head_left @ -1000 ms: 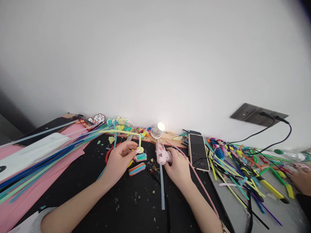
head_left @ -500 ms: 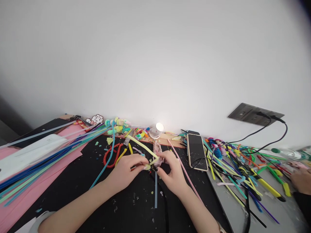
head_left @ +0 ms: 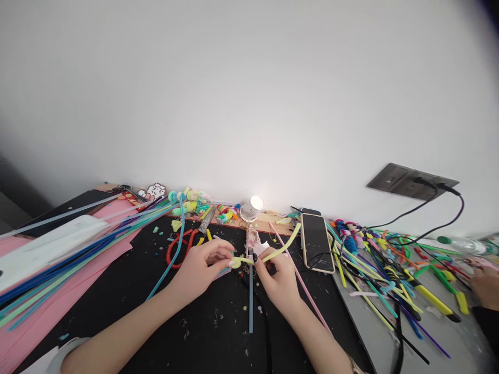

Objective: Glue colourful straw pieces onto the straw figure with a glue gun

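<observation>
My left hand (head_left: 200, 267) pinches the coiled end of a pale yellow pipe cleaner (head_left: 281, 248) over the black mat (head_left: 202, 322). My right hand (head_left: 275, 278) grips the same pipe cleaner a little to the right; its free end curves up toward the phone (head_left: 315, 240). A pink glue gun (head_left: 253, 241) lies just behind my fingers. A light blue stick (head_left: 250, 304) lies on the mat below my hands.
Long coloured sticks (head_left: 78, 249) and pink paper (head_left: 58, 301) fill the left. Red-handled pliers (head_left: 179, 246) lie left of my hands. A heap of pipe cleaners (head_left: 390, 270) covers the grey board on the right, where another person's hand (head_left: 485, 285) rests. A socket with black cables (head_left: 413, 182) is on the wall.
My right hand let go of the glue gun and took hold of the yellow pipe cleaner. Both hands drew together and its long end swung from the left to the right.
</observation>
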Demonstrator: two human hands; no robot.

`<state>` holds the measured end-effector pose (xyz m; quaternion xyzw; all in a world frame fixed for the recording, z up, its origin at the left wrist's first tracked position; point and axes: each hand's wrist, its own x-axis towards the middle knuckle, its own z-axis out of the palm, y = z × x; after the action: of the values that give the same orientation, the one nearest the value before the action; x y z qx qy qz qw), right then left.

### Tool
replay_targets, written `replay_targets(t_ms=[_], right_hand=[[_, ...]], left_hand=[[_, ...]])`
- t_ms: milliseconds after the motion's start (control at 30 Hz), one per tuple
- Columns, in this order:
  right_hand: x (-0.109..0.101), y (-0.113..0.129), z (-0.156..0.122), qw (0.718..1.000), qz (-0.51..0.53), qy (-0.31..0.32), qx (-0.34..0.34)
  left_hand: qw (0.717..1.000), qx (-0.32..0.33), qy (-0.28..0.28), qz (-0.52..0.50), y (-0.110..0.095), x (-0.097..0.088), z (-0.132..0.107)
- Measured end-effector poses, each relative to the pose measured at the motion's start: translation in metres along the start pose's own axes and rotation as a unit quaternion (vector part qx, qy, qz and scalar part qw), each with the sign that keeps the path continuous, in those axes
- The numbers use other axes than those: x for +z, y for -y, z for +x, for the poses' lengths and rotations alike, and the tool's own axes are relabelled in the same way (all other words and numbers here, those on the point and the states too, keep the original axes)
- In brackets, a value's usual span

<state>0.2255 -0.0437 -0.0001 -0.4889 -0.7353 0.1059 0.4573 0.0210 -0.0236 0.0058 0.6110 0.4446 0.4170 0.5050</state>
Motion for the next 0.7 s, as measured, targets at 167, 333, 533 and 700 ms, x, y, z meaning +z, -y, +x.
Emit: replay_targets(t_ms=[167, 333, 533, 700], right_hand=[[0.0002, 0.0016, -0.0008, 1.000, 0.023, 0.005, 0.001], [0.0011, 0.0015, -0.0015, 0.999, 0.034, 0.009, -0.018], [0.0008, 0.0043, -0.0013, 0.999, 0.013, 0.027, -0.044], [-0.0002, 0.0090, -0.0014, 0.997, -0.002, 0.043, -0.070]], left_hand=[[0.998, -0.033, -0.014, -0.044, -0.0018, -0.0007, 0.0003], [0.995, -0.046, -0.032, -0.078, 0.0013, -0.0011, 0.0025], [0.992, -0.061, -0.051, -0.097, 0.0032, -0.0009, 0.0054], [0.989, -0.076, -0.062, -0.112, -0.0021, -0.0009, 0.0039]])
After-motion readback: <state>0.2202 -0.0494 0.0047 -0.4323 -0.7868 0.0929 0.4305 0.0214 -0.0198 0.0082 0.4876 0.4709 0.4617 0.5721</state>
